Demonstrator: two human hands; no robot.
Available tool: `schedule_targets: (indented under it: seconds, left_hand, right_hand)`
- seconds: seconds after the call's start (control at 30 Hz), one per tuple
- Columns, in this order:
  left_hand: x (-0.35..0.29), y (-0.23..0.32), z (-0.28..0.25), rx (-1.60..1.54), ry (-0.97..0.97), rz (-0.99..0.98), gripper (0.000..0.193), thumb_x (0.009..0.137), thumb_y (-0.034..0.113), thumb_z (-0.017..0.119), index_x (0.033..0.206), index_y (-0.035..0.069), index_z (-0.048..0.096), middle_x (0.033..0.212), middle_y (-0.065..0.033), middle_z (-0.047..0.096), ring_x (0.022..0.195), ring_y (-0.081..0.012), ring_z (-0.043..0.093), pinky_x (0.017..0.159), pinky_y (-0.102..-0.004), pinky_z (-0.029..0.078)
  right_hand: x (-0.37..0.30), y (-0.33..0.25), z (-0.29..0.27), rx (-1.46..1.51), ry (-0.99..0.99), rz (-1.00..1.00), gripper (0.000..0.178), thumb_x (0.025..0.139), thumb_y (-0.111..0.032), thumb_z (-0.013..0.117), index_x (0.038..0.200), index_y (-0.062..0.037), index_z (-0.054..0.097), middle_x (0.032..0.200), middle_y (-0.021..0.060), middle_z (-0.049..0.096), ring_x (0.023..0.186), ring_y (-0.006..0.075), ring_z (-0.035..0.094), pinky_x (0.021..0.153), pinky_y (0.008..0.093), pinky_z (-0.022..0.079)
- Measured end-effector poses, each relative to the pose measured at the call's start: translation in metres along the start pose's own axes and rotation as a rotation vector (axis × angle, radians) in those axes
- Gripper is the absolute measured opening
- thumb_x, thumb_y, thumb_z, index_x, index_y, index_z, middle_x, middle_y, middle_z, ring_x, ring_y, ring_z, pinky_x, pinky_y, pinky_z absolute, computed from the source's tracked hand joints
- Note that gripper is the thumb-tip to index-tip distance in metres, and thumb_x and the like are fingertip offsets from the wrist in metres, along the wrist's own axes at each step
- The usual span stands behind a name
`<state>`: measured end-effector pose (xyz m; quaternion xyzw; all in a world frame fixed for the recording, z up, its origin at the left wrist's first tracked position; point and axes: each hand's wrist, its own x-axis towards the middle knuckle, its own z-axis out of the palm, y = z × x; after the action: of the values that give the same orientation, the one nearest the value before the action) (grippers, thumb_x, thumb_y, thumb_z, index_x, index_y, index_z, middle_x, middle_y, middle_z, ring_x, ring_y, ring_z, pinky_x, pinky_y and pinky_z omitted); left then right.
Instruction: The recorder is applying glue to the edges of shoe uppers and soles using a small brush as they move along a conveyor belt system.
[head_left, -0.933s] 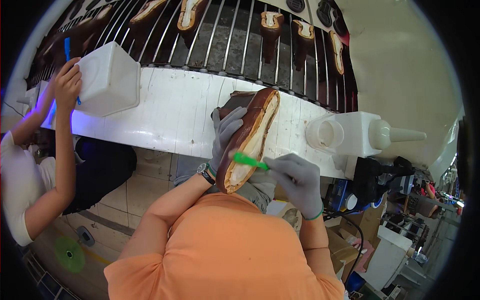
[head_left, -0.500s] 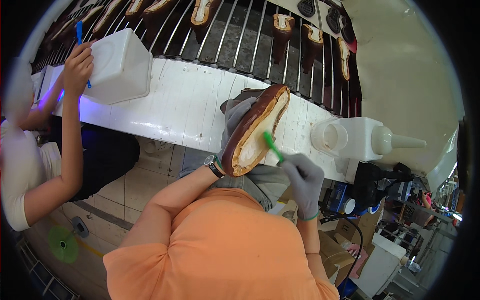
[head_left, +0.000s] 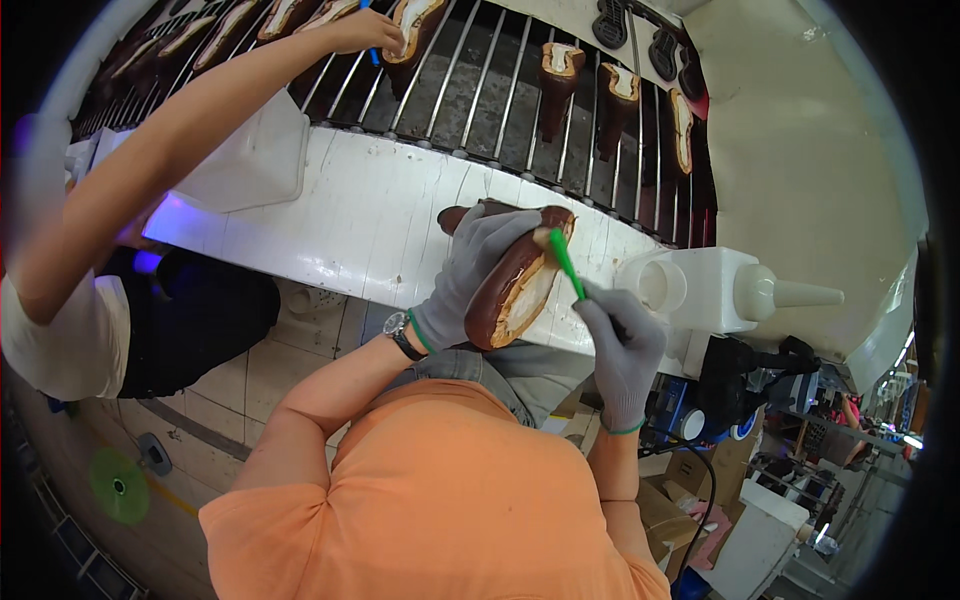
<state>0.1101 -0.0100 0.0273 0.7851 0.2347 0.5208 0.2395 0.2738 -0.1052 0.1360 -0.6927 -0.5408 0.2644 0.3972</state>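
Observation:
My gloved left hand (head_left: 478, 258) grips a dark brown shoe upper (head_left: 492, 303) from its side, with the pale, tan-rimmed underside tilted up toward my right. In my gloved right hand (head_left: 628, 350) is a green-handled brush (head_left: 566, 263); its bristle end touches the underside near the far end of the shoe. The shoe is held over the near edge of a white bench (head_left: 370, 200). To the right of my right hand a white container with a round cup-like opening (head_left: 660, 285) stands on the bench.
Beyond the bench runs a metal roller rack (head_left: 485, 80) bearing several brown shoe uppers (head_left: 558, 80). Dark soles (head_left: 612, 25) lie at the far right. On the left a co-worker's arm (head_left: 190, 120) reaches over a white box (head_left: 255, 160) to the rack, holding a blue-handled tool (head_left: 374, 55).
My brush has moved from the middle of the underside to its far end. My left hand now wraps over the shoe's side. The co-worker's hand has moved from the white box to the rack.

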Motion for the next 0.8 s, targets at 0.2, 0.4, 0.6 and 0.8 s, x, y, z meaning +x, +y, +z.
schedule_targets:
  seconds: [0.2,0.4,0.6,0.8]
  left_hand:
    - [0.020,0.022,-0.019,-0.031,-0.089,-0.012,0.066,0.069,0.018,0.077,0.130,0.008,0.054,0.130,-0.0065,0.053,0.108,-0.0254,0.055,0.093,-0.0406,0.040]
    - [0.037,0.019,-0.036,-0.230,-0.379,-0.166,0.079,0.065,0.020,0.087,0.135,0.009,0.052,0.133,-0.0090,0.054,0.116,-0.0282,0.055,0.100,-0.0399,0.042]
    - [0.063,-0.001,-0.043,-0.617,-0.592,-0.408,0.080,0.067,0.024,0.089,0.136,0.008,0.050,0.129,-0.0092,0.059,0.116,-0.0247,0.058,0.102,-0.0378,0.045]
    - [0.099,-0.033,-0.042,-0.607,-0.917,-0.372,0.080,0.067,0.016,0.091,0.135,0.005,0.050,0.129,-0.0066,0.061,0.115,-0.0170,0.059,0.102,-0.0328,0.049]
  right_hand:
    - [-0.021,-0.025,-0.009,0.055,-0.081,-0.112,0.022,0.080,0.005,0.072,0.102,0.0021,0.073,0.081,0.0094,0.068,0.070,0.0121,0.062,0.063,0.0238,0.047]
    - [-0.011,-0.022,-0.009,0.069,-0.037,-0.257,0.023,0.076,0.006,0.074,0.099,0.0013,0.073,0.082,0.0100,0.069,0.067,0.0138,0.064,0.059,0.0246,0.048]
    - [0.020,-0.012,-0.014,0.033,0.006,-0.422,0.024,0.075,0.005,0.077,0.099,-0.0011,0.073,0.084,0.0109,0.070,0.069,0.0182,0.066,0.060,0.0275,0.050]
    - [0.061,-0.024,-0.033,-0.151,0.002,-0.543,0.025,0.076,-0.001,0.077,0.100,-0.0048,0.074,0.082,0.0103,0.069,0.070,0.0221,0.067,0.061,0.0299,0.051]
